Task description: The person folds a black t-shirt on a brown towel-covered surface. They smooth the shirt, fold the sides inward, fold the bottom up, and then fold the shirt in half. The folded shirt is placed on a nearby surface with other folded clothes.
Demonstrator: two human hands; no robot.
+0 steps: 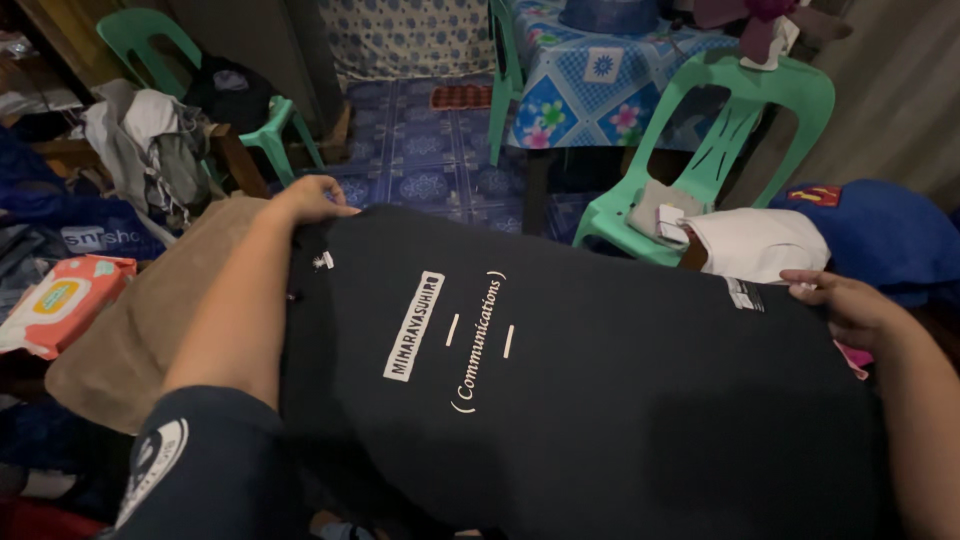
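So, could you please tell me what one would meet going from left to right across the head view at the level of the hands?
Wet-wipes pack → tan cloth → left hand → black printed T-shirt → folded white garment → right hand.

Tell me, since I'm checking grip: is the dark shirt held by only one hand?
No, the left hand and right hand each hold an edge of the dark shirt.

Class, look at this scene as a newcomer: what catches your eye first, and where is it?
A large black cotton T-shirt with white print fills the centre, spread flat. The left hand grips its far left edge and the right hand rests on its right edge. Behind stand a mint-green plastic chair and a blue floral tablecloth.
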